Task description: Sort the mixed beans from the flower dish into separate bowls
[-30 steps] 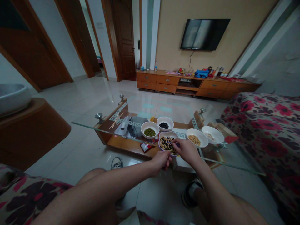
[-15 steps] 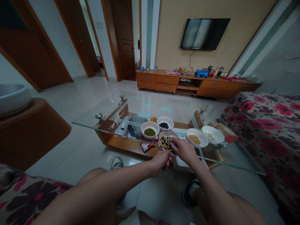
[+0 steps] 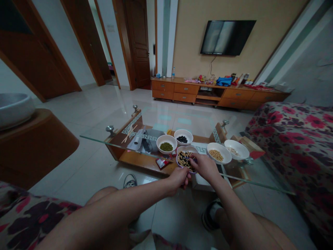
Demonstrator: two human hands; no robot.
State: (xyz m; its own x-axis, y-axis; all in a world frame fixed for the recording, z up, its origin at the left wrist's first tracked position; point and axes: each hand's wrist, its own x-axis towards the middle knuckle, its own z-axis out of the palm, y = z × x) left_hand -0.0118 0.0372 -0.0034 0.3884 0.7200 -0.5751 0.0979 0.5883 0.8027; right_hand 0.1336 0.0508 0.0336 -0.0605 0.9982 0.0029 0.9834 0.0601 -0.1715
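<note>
Apparently two hands (image 3: 179, 178) (image 3: 206, 167) touch one of five bowls (image 3: 187, 149).

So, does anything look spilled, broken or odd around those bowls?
Nothing looks spilled or broken. The one oddity is the nearest bowl, at the right hand: its dark and pale beans are mixed, while the green beans and black beans behind it sit in separate white bowls.

Black TV (image 3: 228, 38) on beige wall (image 3: 188, 41); long wooden cabinet (image 3: 185, 93) below; glossy tiled floor (image 3: 88, 107); dim light
</note>
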